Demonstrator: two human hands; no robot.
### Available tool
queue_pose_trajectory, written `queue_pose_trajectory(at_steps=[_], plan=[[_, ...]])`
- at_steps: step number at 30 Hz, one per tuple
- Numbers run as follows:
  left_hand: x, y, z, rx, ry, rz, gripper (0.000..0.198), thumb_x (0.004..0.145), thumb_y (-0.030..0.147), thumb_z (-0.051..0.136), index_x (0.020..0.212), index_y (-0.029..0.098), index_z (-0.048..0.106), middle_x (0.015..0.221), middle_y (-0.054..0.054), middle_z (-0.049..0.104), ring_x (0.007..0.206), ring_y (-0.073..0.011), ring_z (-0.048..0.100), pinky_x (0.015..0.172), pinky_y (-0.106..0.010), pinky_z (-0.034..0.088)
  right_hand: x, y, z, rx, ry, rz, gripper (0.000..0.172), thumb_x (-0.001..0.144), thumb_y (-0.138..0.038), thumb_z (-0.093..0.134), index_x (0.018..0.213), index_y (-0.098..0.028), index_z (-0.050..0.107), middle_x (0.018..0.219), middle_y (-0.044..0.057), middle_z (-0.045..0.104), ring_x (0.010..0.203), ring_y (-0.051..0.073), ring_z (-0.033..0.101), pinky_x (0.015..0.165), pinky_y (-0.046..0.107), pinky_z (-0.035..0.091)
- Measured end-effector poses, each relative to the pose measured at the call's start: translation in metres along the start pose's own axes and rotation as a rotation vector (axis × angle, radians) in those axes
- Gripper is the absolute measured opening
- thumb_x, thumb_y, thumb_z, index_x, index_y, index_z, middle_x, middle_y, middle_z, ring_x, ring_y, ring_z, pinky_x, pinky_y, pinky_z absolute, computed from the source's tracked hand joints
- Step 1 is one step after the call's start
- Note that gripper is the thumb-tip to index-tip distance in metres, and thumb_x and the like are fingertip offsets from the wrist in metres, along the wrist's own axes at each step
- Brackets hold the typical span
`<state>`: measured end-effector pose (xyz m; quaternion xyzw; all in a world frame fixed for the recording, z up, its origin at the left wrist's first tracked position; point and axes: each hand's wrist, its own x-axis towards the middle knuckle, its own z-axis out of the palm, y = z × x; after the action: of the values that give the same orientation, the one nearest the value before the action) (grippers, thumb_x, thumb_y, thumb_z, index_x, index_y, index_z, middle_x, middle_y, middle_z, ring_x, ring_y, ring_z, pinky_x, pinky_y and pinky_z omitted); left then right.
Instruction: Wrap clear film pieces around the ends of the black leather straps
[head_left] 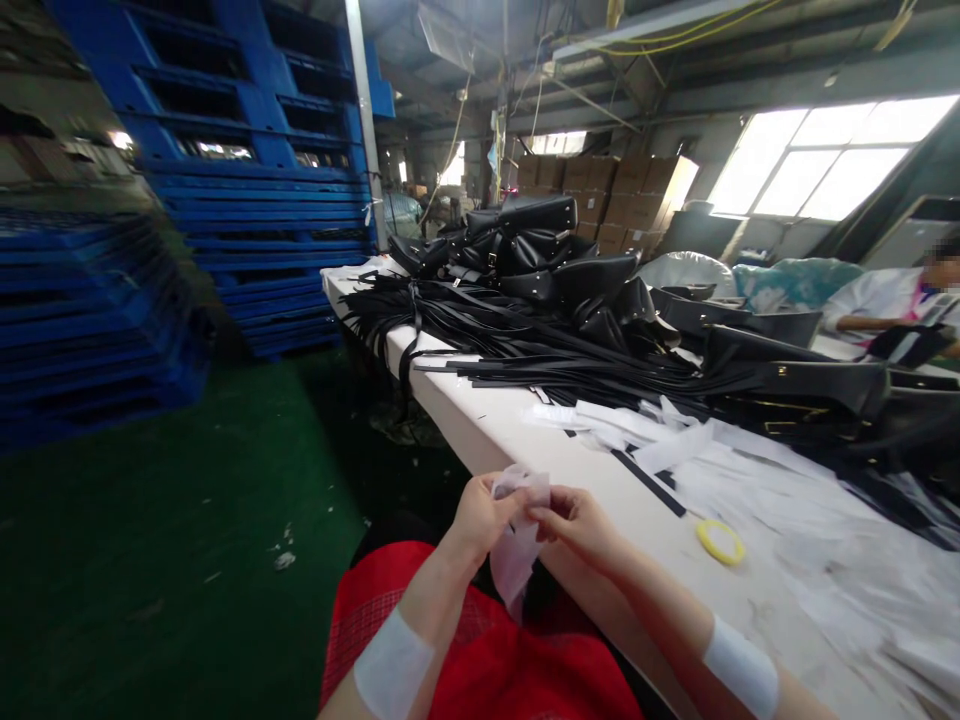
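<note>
My left hand (480, 515) and my right hand (574, 525) meet at the near edge of a white table (480, 420), just above my lap. Both pinch the same thin white strip of paper (517, 550), which crumples between the fingers and hangs down toward my red clothing (487, 660). Each wrist carries a white band. A heap of similar white strips (750, 460) lies on the table to the right of my hands.
Black straps (525, 340) and black leather bags (540, 250) pile on the table's far part. A yellow tape ring (721, 542) lies near my right hand. Blue pallets (255, 160) stack at the left over a green floor (150, 560). Another person (900, 300) sits at far right.
</note>
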<state>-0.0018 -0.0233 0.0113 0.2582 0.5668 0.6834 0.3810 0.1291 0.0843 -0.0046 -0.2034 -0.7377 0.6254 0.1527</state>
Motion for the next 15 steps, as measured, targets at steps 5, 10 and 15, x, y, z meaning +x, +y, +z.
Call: queue_pose_trajectory(at_steps=[5,10,15], plan=[[0.015,-0.003,-0.024,0.038,0.030,0.069,0.033,0.060,0.037,0.084,0.058,0.014,0.062,0.053,0.003,0.053,0.050,-0.0083,0.043,0.051,-0.020,0.033,0.052,0.004,-0.030,-0.109,0.140,-0.011,0.040,0.080,-0.049,0.065,0.100,-0.015,0.069,0.086,0.008,0.072,0.058,0.014,0.065,0.050,0.023,0.049],[0.008,-0.010,-0.048,0.090,-0.093,-0.010,0.037,0.060,0.044,0.084,0.059,0.014,0.062,0.054,0.002,0.055,0.051,-0.0100,0.046,0.052,-0.022,0.034,0.145,0.003,-0.063,-0.206,0.339,0.019,0.029,0.085,-0.037,0.062,0.103,-0.015,0.067,0.094,0.009,0.072,0.068,0.015,0.070,0.055,0.022,0.052],[-0.008,-0.031,-0.081,0.101,-0.040,-0.116,0.043,0.059,0.053,0.083,0.062,0.015,0.063,0.056,0.001,0.057,0.053,-0.0110,0.048,0.054,-0.023,0.035,0.236,0.004,-0.083,-0.335,0.480,0.139,0.031,0.097,-0.030,0.046,0.119,-0.013,0.059,0.105,0.012,0.070,0.072,0.013,0.072,0.060,0.021,0.054]])
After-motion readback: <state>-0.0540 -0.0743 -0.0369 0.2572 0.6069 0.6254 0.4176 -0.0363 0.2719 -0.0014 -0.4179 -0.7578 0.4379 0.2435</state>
